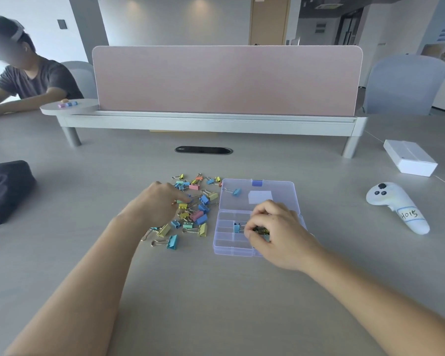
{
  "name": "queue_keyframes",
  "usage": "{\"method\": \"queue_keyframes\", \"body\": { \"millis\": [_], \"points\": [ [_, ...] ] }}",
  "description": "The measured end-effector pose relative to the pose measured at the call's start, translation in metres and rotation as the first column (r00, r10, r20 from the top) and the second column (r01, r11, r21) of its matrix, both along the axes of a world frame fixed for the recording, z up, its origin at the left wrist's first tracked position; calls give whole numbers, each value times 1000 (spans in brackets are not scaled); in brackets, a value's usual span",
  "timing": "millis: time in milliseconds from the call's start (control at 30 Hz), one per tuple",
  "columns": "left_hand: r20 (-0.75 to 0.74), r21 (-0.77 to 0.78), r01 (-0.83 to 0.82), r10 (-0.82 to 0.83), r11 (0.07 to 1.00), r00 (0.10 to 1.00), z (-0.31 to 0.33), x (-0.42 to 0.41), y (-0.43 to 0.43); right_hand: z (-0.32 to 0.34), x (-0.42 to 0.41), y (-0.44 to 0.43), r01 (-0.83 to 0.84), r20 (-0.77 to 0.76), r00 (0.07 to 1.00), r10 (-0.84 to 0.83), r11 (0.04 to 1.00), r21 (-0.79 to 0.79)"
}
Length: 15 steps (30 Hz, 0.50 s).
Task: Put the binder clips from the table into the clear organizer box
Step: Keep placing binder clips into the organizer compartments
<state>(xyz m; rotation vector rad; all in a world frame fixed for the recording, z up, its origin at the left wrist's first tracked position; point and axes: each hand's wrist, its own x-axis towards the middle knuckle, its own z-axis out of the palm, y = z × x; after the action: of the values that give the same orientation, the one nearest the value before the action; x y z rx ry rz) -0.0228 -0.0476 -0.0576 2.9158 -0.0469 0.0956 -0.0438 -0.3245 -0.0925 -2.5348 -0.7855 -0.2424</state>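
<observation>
Binder clips (190, 209) in blue, yellow, pink and green lie heaped on the table (216, 291), just left of the clear organizer box (230, 244). Its lid (280, 191) lies open and flat behind it, with a stray clip (236, 191) on it. The right hand (275, 232) is over the box's compartments, its fingers curled round a few held clips (260, 230). Just beside them a stowed clip (237, 227), blue, sits in a middle compartment. The left hand (157, 204) reaches into the heap, fingertips (186, 200) among the clips, but whether they pinch one cannot be told. A white controller (396, 206) lies well off to the right.
</observation>
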Motion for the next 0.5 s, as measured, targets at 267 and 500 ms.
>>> {"method": "queue_keyframes", "body": {
  "millis": [267,500],
  "points": [
    [27,88,20,-23,996,999,-4,3,-3,1,-1,0,1,11,1000,-1,1000,-9],
    [-42,109,37,-32,993,999,-3,0,-7,1,-1,0,1,10,1000,-1,1000,-6]
  ]
}}
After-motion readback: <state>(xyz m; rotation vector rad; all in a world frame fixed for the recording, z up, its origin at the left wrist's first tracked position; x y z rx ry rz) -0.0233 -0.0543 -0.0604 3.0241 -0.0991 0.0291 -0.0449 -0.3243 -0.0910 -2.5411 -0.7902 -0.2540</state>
